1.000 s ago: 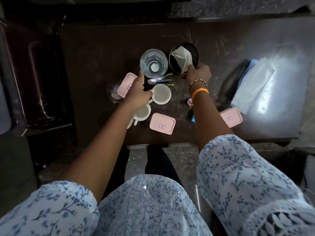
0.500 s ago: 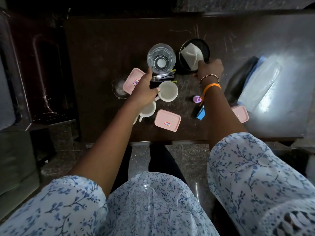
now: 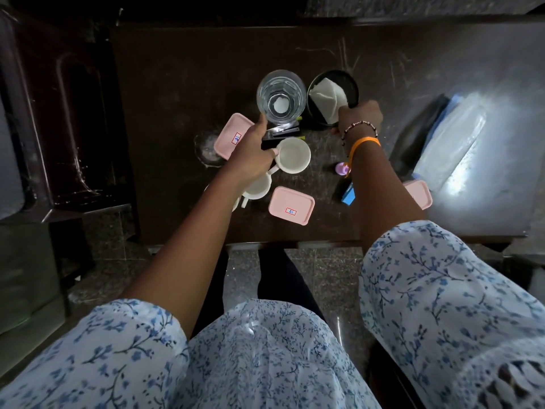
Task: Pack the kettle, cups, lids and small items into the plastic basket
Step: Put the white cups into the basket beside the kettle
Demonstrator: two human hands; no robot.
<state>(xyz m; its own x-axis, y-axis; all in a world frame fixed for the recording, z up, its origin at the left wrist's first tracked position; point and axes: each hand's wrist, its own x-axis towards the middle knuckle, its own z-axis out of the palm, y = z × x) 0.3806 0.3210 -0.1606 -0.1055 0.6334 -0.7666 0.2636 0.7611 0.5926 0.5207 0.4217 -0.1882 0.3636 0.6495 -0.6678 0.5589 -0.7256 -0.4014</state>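
The black container (image 3: 349, 84) at the far middle of the counter (image 3: 182, 84), round and open-topped with a folded white paper (image 3: 326, 97) inside, may be the kettle, though that is a guess from its shape alone; the right hand (image 3: 359, 116) grips its near rim. Just left of it stands a clear glass (image 3: 281, 95), and the left hand (image 3: 255, 152) reaches up beside the glass with one finger touching its base, while its thumb lies against the rim of a white cup (image 3: 294, 155); whether this hand truly grasps anything I cannot tell. A second white cup (image 3: 257, 187) sits under the left wrist. Between glass and cup lie some small dark items (image 3: 283, 131), perhaps clips, too dim to name. Three pink lids are scattered around: one (image 3: 231, 136) partly under the left hand, one (image 3: 291, 205) near the front edge, one (image 3: 418, 193) partly hidden behind the right forearm. A small purple item (image 3: 341, 168) and a blue item (image 3: 348, 194) lie beside that forearm. Farther right rests a plastic-wrapped packet (image 3: 451, 137). No plastic basket is in view, and every piece sits loose on the counter, so the packing appears barely begun, nearly all of it left to do.
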